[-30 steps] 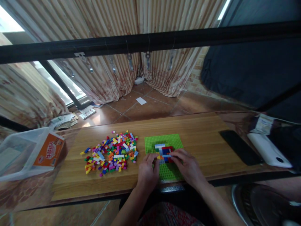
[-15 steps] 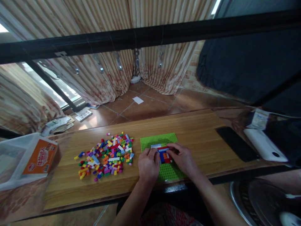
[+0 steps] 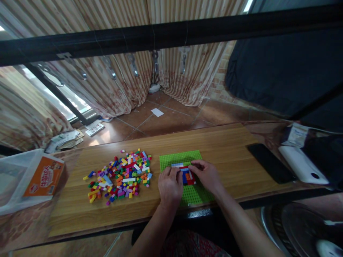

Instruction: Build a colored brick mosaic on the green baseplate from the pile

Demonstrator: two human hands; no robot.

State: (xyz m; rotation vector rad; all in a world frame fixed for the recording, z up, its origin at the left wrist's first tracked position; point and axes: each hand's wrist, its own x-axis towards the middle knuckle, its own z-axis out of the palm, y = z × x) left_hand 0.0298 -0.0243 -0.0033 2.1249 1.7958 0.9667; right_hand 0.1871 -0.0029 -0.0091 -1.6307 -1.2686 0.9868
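A green studded baseplate (image 3: pixel 197 196) lies on the wooden board, bearing a flat patch of red, blue, white, orange and light-blue toy building bricks (image 3: pixel 184 178). My left hand (image 3: pixel 170 185) rests on the plate's left part, fingers curled together against the patch's left edge; whatever is between them is hidden. From the right, my right hand (image 3: pixel 205 175) reaches over the patch with thumb and fingers closed in a pinch at its upper right corner. A narrow light-blue brick (image 3: pixel 190 175) shows just below those fingertips. Whether the pinch holds a loose or an attached brick is unclear.
A loose heap of mixed bricks (image 3: pixel 125 178) spreads over the board (image 3: pixel 222 142) left of the plate. A clear plastic bin (image 3: pixel 16 185) with an orange label stands far left. To the right lie a black phone (image 3: pixel 270 163) and a white device (image 3: pixel 302 166).
My right fingertips have shifted slightly up and left over the brick patch, uncovering more of its right side. My left hand stays almost in place. The view has tilted a little.
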